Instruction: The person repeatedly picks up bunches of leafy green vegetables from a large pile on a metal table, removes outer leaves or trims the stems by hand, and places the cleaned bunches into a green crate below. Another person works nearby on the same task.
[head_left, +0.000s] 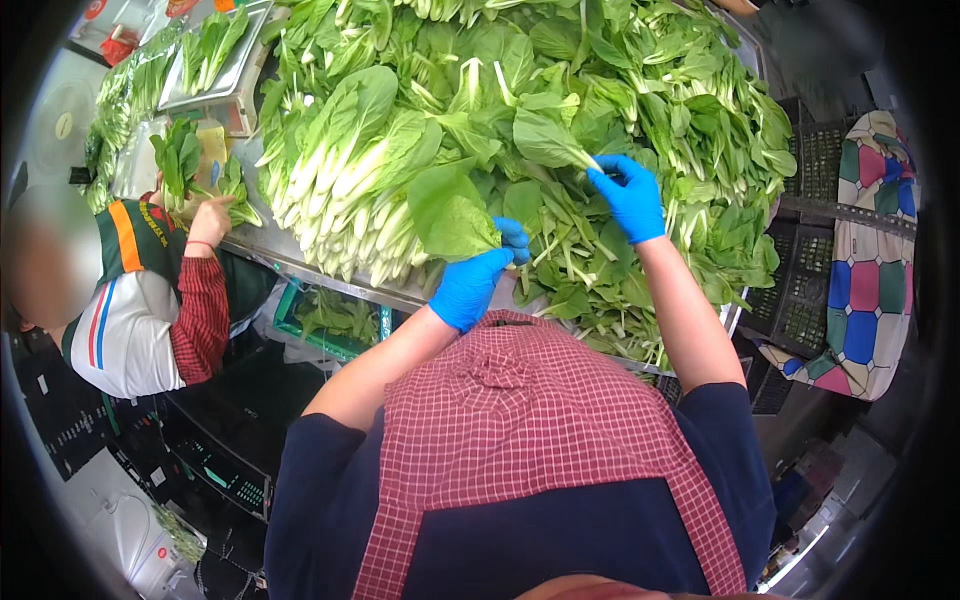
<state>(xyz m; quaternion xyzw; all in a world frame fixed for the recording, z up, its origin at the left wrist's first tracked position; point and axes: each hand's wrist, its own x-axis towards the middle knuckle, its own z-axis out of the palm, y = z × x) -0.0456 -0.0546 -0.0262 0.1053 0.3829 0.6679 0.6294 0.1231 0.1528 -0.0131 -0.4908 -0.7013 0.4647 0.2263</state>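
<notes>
My left hand (480, 277), in a blue glove, holds a leafy green (450, 214) by its stem end near the table's front edge. To the right, my right hand (628, 196), gloved in blue too, pinches the pale stem of another leafy green (551, 140), whose leaf points up and left. Both hands are over a large heap of leafy greens (570, 217). Just left of my left hand lies a stacked pile of greens with white stems (352, 187), the stem ends towards me.
At the left a co-worker (150, 300) handles greens beside a weighing scale (225, 90). A green crate (330, 322) of leaves stands below the metal table's edge (330, 281). Black plastic crates (787, 277) and a patterned cloth (870, 285) are at the right.
</notes>
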